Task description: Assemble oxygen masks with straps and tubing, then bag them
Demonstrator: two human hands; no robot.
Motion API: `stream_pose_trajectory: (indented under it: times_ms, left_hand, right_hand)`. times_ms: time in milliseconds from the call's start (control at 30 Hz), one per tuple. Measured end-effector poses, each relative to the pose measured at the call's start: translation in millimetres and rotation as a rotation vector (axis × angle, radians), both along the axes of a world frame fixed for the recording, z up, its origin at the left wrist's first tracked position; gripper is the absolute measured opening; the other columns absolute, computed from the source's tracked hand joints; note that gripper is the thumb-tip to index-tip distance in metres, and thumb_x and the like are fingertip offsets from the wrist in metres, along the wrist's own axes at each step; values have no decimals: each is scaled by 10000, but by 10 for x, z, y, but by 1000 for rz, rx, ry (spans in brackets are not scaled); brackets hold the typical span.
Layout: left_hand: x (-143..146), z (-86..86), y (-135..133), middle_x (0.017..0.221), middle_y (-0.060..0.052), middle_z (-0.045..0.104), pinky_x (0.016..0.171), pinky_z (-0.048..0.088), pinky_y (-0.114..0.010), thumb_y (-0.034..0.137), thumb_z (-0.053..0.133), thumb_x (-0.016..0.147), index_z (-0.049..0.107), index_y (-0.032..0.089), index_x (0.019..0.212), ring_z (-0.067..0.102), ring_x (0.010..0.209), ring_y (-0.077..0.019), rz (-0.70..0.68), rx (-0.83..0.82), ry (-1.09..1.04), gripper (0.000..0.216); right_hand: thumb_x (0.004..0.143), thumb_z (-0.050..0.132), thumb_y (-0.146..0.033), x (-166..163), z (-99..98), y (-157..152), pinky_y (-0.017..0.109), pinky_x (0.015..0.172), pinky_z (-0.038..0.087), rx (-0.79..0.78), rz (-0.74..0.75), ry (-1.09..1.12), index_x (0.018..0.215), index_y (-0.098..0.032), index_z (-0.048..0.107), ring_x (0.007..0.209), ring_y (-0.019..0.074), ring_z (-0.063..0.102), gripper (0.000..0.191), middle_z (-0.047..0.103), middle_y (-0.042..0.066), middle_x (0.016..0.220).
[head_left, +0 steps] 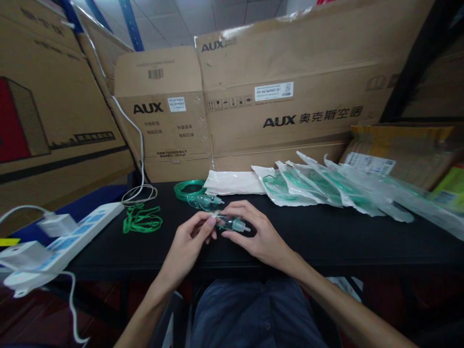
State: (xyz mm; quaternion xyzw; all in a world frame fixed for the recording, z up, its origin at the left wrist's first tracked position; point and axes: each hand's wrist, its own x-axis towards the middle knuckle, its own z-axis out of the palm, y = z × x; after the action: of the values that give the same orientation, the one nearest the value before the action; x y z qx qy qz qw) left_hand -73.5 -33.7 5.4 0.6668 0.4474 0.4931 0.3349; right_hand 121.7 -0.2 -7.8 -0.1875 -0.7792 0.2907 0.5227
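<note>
Over the black table, both my hands meet around a small clear green-tinted plastic mask [232,223] with a pale connector pointing right. My left hand [192,237] is closed in a pinch at the mask's left end, where fingertips hide the edge. Around the other side curves my right hand [259,229], fingers along the top and thumb below. A second clear green mask [205,201] lies just beyond them, beside a coil of green tubing [183,190]. To the left rests a loose bunch of green elastic straps [142,220].
Several pouches [282,188] with green contents lean in a row at the back right, beside white paper packets [234,183]. A white power strip [81,237] with plugged-in chargers lies left, near a white cable [140,145]. Cardboard boxes [235,135] wall the table's rear.
</note>
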Motion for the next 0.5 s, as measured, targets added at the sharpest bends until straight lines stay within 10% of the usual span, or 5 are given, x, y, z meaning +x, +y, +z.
stream_pose_trajectory:
  times_ms: [200, 500]
  left_hand:
    - [13, -70, 6, 756, -1, 615, 721, 465, -237, 442, 603, 949, 638, 169, 872, 574, 726, -147, 38, 130, -78, 286]
    - [-13, -105, 25, 778, -3, 621, 739, 477, -234, 421, 605, 956, 646, 173, 853, 585, 751, -151, -16, 197, -76, 271]
  right_hand:
    - [861, 720, -406, -155, 38, -90, 317, 862, 515, -661, 232, 282, 1158, -215, 650, 1022, 199, 650, 360, 685, 62, 1130]
    - [722, 845, -234, -142, 162, -196, 264, 934, 457, -750, 265, 435, 1013, -227, 654, 1028, 156, 617, 348, 671, -4, 1041]
